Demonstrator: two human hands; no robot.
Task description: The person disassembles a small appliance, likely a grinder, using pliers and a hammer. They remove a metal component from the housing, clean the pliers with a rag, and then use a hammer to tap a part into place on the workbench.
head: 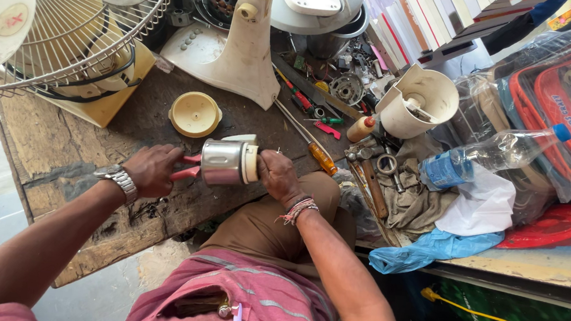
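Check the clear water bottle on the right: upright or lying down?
Lying down. The bottle rests on its side across white cloth and a plastic-wrapped bag, blue cap toward the upper right.

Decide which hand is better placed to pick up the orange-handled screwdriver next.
Probably the right hand: the orange-handled screwdriver lies just beside it, while the left hand grips red-handled pliers beyond the metal jar.

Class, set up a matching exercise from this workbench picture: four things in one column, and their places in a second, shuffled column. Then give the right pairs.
1. metal jar
2. round cream lid
3. plastic bottle
4. screwdriver

A. lying on the bench by the right hand
B. held between both hands
C. lying on the bags at the right
D. flat on the bench above the left hand

Pairs: 1-B, 2-D, 3-C, 4-A
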